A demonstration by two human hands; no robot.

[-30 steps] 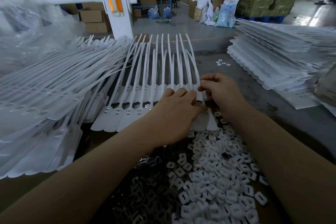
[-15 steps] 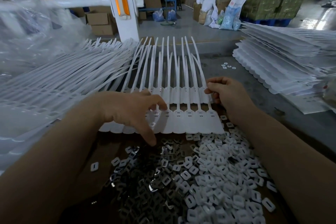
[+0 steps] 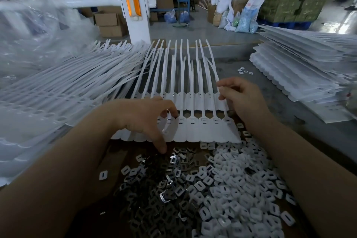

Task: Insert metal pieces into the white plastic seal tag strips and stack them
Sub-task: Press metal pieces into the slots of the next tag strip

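Note:
A joined row of white seal tag strips (image 3: 202, 129) lies flat in front of me, its thin tails pointing away; a second row (image 3: 193, 100) lies under it, further back. My left hand (image 3: 143, 120) rests on the left part of the front row. Its curled fingertips touch a tag head and its thumb stretches down toward the metal pieces (image 3: 164, 189). My right hand (image 3: 245, 100) pinches the tail of the rightmost strip between thumb and forefinger. Whether the left fingers hold a metal piece is hidden.
White plastic caps (image 3: 241, 189) are heaped right of the metal pieces. A big stack of strip rows (image 3: 48, 102) fills the left, with another stack (image 3: 299, 67) at the right. A clear plastic bag (image 3: 38, 31) sits far left and a white post (image 3: 135, 6) stands behind.
My left hand slid from the right end of the front row to its left part, uncovering the tag heads. My right hand stayed on the rightmost tail.

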